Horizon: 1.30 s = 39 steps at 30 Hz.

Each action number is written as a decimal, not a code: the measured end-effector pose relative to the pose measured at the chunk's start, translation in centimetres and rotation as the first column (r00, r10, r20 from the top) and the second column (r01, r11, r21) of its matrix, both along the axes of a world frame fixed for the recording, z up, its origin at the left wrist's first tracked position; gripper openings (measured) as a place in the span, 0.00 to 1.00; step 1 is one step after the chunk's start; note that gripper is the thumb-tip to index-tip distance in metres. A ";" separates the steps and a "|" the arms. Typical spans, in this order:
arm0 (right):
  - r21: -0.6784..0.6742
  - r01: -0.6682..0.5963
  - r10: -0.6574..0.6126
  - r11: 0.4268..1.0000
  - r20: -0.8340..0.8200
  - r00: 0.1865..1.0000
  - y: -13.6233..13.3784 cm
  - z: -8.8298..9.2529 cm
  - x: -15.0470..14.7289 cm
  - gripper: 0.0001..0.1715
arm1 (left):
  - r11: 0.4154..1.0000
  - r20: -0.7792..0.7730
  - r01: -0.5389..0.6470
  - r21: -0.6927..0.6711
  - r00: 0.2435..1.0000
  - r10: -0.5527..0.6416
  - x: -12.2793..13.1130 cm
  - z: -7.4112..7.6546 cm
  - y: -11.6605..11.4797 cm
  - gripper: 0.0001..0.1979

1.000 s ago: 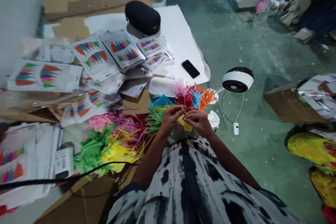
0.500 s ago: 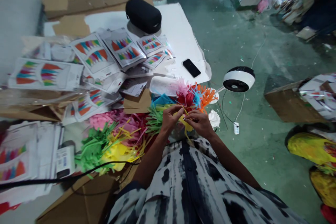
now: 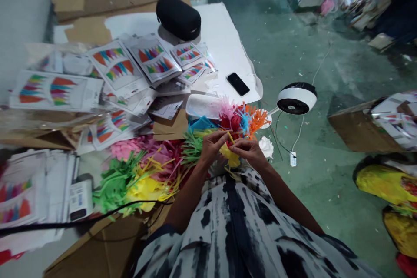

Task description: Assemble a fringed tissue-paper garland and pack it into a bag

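Observation:
Between my hands is a yellow paper tassel (image 3: 231, 156), its fringe hanging down in front of my shirt. My left hand (image 3: 213, 145) pinches the narrow upper end of it. The fingers of my right hand (image 3: 249, 150) are closed on the same yellow strip, just to the right. Just beyond my hands lie finished-looking orange tassel fringe (image 3: 257, 120), light blue fringe (image 3: 244, 122) and pink fringe (image 3: 229, 108). Green fringed paper (image 3: 192, 147) sits beside my left wrist. The exact grip of the fingertips is too small to make out.
Green cut paper (image 3: 115, 182) and yellow cut paper (image 3: 145, 189) pile up at the left. Behind are printed packets (image 3: 119, 67), a white tray (image 3: 202, 106), a black case (image 3: 178, 18) and a phone (image 3: 238, 84). A white fan (image 3: 296, 97) stands at the right, near a carton (image 3: 361, 124).
The yellow strip between my fingertips now stands more upright, and the fringe below it has shifted. My right hand has moved slightly; the left is nearly still.

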State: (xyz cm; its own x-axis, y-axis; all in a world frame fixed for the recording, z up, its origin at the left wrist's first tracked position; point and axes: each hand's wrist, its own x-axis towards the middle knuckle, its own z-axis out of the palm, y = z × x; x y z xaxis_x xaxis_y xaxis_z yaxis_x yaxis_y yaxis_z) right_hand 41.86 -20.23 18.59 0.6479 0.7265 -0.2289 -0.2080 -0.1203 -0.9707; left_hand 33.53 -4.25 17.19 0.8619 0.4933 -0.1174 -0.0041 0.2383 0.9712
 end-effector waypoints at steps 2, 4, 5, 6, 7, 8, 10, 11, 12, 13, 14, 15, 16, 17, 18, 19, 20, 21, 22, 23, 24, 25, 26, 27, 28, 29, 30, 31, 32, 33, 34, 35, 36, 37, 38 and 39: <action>-0.004 -0.003 0.003 1.000 -0.040 0.999 0.0 0.1 0.0 0.16 | 1.000 0.003 0.005 0.006 1.000 -0.005 0.0 0.1 0.0 0.12; -0.016 -0.004 0.003 1.000 -0.078 0.997 0.0 0.1 0.0 0.17 | 1.000 0.006 0.010 0.013 1.000 -0.010 -0.1 0.1 0.0 0.13; -0.022 -0.004 0.001 1.000 -0.096 0.995 0.0 0.2 -0.1 0.17 | 1.000 0.008 0.013 0.014 1.000 -0.013 -0.1 0.1 0.0 0.13; -0.026 -0.004 0.001 1.000 -0.116 0.993 0.0 0.2 -0.1 0.18 | 1.000 0.012 0.015 0.013 1.000 -0.015 -0.1 0.1 0.0 0.13; -0.027 -0.004 0.001 1.000 -0.139 0.990 0.0 0.3 -0.1 0.18 | 1.000 0.016 0.017 0.010 1.000 -0.017 -0.1 0.1 0.0 0.13; -0.028 -0.006 0.001 1.000 -0.165 0.986 0.0 0.3 -0.1 0.18 | 1.000 0.020 0.019 0.007 1.000 -0.019 -0.1 0.0 -0.1 0.13; -0.034 -0.002 -0.006 0.999 -0.222 0.975 0.0 0.3 0.0 0.19 | 1.000 0.026 0.023 0.005 0.999 -0.023 0.0 -0.1 -0.1 0.13; -0.039 0.001 -0.010 0.999 -0.247 0.969 0.0 0.3 0.0 0.19 | 1.000 0.026 0.026 0.005 0.999 -0.026 0.0 -0.2 -0.1 0.13; -0.044 0.002 -0.013 0.999 -0.267 0.964 0.0 0.4 0.0 0.20 | 1.000 0.026 0.027 0.004 0.999 -0.027 0.0 -0.2 -0.2 0.14; -0.048 0.002 -0.015 0.999 -0.282 0.959 -0.1 0.4 0.0 0.20 | 1.000 0.025 0.027 0.002 0.999 -0.027 0.0 -0.3 -0.2 0.14; -0.050 0.001 -0.015 0.999 -0.294 0.956 -0.1 0.4 0.0 0.20 | 1.000 0.024 0.027 -0.001 0.999 -0.027 0.0 -0.3 -0.3 0.14; -0.050 -0.001 -0.014 0.999 -0.303 0.953 -0.1 0.4 0.0 0.21 | 1.000 0.022 0.028 -0.004 0.999 -0.028 0.0 -0.2 -0.3 0.14; -0.052 -0.004 -0.012 0.999 -0.308 0.951 -0.1 0.4 0.1 0.21 | 1.000 0.020 0.028 -0.005 0.999 -0.028 0.0 -0.2 -0.4 0.14; -0.054 -0.007 -0.010 0.998 -0.310 0.951 -0.1 0.4 0.1 0.21 | 1.000 0.017 0.028 -0.006 0.999 -0.028 0.0 -0.2 -0.4 0.13; -0.058 -0.012 -0.007 0.998 -0.308 0.951 -0.1 0.4 0.1 0.21 | 1.000 0.016 0.028 -0.007 0.999 -0.028 0.0 -0.1 -0.4 0.13; -0.061 -0.016 -0.003 0.998 -0.305 0.952 -0.2 0.4 0.1 0.21 | 0.999 0.015 0.030 -0.009 0.999 -0.030 0.0 -0.1 -0.4 0.13; -0.064 -0.022 0.002 0.998 -0.302 0.953 -0.2 0.4 0.1 0.21 | 0.999 0.014 0.031 -0.012 0.999 -0.031 0.0 0.0 -0.3 0.13; -0.065 -0.028 0.007 0.997 -0.296 0.955 -0.2 0.3 0.1 0.21 | 0.999 0.012 0.032 -0.017 0.999 -0.032 0.0 0.0 -0.3 0.13; -0.064 -0.034 0.014 0.997 -0.290 0.957 -0.2 0.3 0.1 0.21 | 0.999 0.008 0.033 -0.024 0.999 -0.032 0.1 0.0 -0.3 0.12; -0.061 -0.038 0.019 0.997 -0.281 0.959 -0.2 0.2 0.2 0.21 | 0.999 0.005 0.033 -0.035 0.999 -0.033 0.1 0.0 -0.2 0.12; -0.057 -0.045 0.028 0.997 -0.270 0.963 -0.2 0.1 0.2 0.20 | 0.998 0.004 0.031 -0.052 1.000 -0.031 0.2 0.0 -0.2 0.11; -0.053 -0.049 0.035 0.997 -0.251 0.967 -0.2 0.1 0.2 0.20 | 0.997 0.005 0.031 -0.075 1.000 -0.031 0.2 -0.1 -0.2 0.10; -0.046 -0.052 0.041 0.998 -0.223 0.974 -0.1 0.0 0.2 0.20 | 0.994 0.003 0.030 -0.102 1.000 -0.030 0.3 -0.2 -0.3 0.10; -0.038 -0.054 0.046 0.998 -0.186 0.982 -0.1 -0.1 0.2 0.19 | 0.992 -0.002 0.028 -0.123 1.000 -0.029 0.3 -0.2 -0.4 0.09; -0.030 -0.055 0.050 0.998 -0.140 0.989 0.0 -0.1 0.2 0.18 | 0.991 -0.014 0.029 -0.133 0.999 -0.031 0.4 -0.3 -0.5 0.08; -0.027 -0.051 0.049 0.998 -0.091 0.995 0.0 -0.1 0.2 0.18 | 0.990 -0.033 0.036 -0.134 0.999 -0.041 0.4 -0.3 -0.7 0.07; -0.026 -0.044 0.043 0.999 -0.047 0.998 0.1 -0.1 0.2 0.17 | 0.989 -0.055 0.048 -0.137 0.997 -0.056 0.4 -0.3 -0.9 0.07; -0.026 -0.032 0.032 0.999 -0.013 0.999 0.1 -0.2 0.2 0.17 | 0.986 -0.072 0.065 -0.153 0.994 -0.077 0.4 -0.2 -1.2 0.08; -0.025 -0.016 0.016 1.000 0.006 1.000 0.2 -0.2 0.2 0.17 | 0.978 -0.081 0.086 -0.189 0.991 -0.103 0.4 -0.2 -1.5 0.09; -0.023 0.005 -0.004 1.000 0.015 1.000 0.2 -0.2 0.3 0.17 | 0.964 -0.080 0.108 -0.242 0.988 -0.131 0.3 -0.1 -1.8 0.11; -0.019 0.027 -0.026 0.999 0.018 0.999 0.2 -0.3 0.3 0.17 | 0.947 -0.071 0.124 -0.298 0.986 -0.151 0.3 0.0 -2.1 0.12; -0.016 0.048 -0.048 0.999 0.021 0.999 0.2 -0.4 0.3 0.18 | 0.932 -0.061 0.128 -0.340 0.986 -0.158 0.3 0.0 -2.3 0.14; -0.015 0.067 -0.067 0.998 0.024 0.997 0.3 -0.5 0.4 0.18 | 0.926 -0.053 0.127 -0.355 0.986 -0.156 0.4 0.0 -2.5 0.15; -0.018 0.084 -0.084 0.996 0.030 0.996 0.3 -0.6 0.4 0.18 | 0.933 -0.053 0.119 -0.339 0.988 -0.145 0.5 0.0 -2.5 0.15; -0.023 0.099 -0.098 0.995 0.040 0.994 0.3 -0.7 0.5 0.19 | 0.949 -0.063 0.102 -0.297 0.990 -0.126 0.5 -0.1 -2.5 0.16; -0.027 0.114 -0.112 0.993 0.057 0.992 0.3 -0.7 0.5 0.19 | 0.970 -0.081 0.075 -0.232 0.992 -0.096 0.6 -0.2 -2.4 0.16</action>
